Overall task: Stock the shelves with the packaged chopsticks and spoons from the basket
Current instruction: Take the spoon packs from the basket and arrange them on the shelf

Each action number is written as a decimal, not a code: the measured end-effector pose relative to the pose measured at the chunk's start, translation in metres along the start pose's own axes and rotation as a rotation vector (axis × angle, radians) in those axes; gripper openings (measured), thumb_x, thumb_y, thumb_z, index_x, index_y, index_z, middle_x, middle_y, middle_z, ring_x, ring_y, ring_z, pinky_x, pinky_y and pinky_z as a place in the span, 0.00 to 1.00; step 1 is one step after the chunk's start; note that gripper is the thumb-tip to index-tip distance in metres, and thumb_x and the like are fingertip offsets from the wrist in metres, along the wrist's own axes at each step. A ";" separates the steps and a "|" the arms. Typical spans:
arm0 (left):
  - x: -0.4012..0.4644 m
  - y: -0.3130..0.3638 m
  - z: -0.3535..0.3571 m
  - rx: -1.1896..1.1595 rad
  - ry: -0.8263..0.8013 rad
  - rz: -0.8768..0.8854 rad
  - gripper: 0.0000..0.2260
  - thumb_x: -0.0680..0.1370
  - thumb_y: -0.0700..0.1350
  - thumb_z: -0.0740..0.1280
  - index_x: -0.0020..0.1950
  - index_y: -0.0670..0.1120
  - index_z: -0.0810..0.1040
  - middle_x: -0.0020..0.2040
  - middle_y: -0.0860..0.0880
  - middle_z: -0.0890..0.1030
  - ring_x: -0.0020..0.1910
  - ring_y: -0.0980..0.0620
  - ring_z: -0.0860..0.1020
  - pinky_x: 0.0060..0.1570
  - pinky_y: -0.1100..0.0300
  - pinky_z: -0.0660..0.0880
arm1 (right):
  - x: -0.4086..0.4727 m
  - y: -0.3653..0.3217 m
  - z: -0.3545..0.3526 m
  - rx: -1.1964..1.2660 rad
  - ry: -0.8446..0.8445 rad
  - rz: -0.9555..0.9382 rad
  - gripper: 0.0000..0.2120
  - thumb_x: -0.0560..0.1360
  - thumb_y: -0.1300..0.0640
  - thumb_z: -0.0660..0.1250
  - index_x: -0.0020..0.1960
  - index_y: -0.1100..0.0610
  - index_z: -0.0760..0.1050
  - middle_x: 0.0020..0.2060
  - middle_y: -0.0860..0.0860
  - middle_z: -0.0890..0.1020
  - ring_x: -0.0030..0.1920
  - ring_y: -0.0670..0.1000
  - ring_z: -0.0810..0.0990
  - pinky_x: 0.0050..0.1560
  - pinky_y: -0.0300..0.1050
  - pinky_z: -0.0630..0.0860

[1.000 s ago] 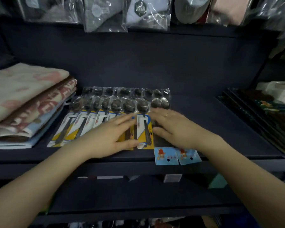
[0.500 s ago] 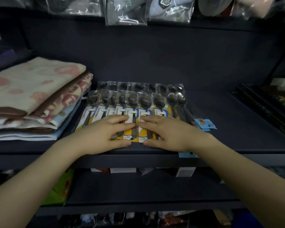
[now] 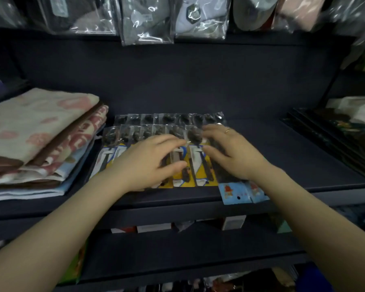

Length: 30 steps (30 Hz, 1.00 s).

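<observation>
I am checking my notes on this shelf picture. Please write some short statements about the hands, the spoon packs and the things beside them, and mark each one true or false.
1. Both hands lie on the spoon packs. True: the left hand and the right hand rest on them with straight fingers.
2. The folded towels lie to the right of the packs. False: they lie to the left.
3. A ring is on the right hand. True.
4. The light blue cards lie at the back of the shelf. False: they hang over its front edge.
</observation>
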<state>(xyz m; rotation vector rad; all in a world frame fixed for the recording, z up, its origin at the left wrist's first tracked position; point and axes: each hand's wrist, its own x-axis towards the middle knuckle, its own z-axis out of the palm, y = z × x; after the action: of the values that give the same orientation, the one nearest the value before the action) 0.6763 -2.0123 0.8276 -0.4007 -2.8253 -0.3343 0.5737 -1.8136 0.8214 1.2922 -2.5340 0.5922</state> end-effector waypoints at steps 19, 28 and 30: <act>0.227 0.206 0.094 -0.376 -0.304 -0.044 0.29 0.75 0.56 0.63 0.72 0.49 0.60 0.71 0.48 0.66 0.67 0.52 0.68 0.62 0.61 0.66 | -0.136 0.249 -0.160 -0.057 -0.161 1.076 0.40 0.74 0.34 0.57 0.71 0.64 0.60 0.64 0.61 0.73 0.60 0.60 0.74 0.58 0.47 0.71; 0.260 0.261 0.151 -0.953 -0.203 -0.486 0.32 0.76 0.62 0.58 0.75 0.53 0.51 0.71 0.55 0.62 0.69 0.54 0.63 0.64 0.61 0.59 | -0.135 0.275 -0.155 0.350 -0.134 1.032 0.39 0.68 0.33 0.65 0.67 0.60 0.65 0.60 0.53 0.76 0.57 0.55 0.77 0.52 0.45 0.74; 0.255 0.265 0.150 -0.989 -0.158 -0.502 0.26 0.77 0.58 0.60 0.71 0.56 0.54 0.61 0.59 0.69 0.58 0.58 0.71 0.54 0.65 0.67 | -0.139 0.277 -0.149 0.480 -0.101 0.979 0.25 0.71 0.39 0.66 0.59 0.55 0.67 0.49 0.46 0.77 0.48 0.48 0.77 0.44 0.40 0.73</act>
<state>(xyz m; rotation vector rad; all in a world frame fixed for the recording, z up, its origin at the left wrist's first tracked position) 0.4850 -1.6640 0.8111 0.1409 -2.6464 -1.8727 0.4329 -1.5002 0.8326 0.0370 -3.1178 1.3922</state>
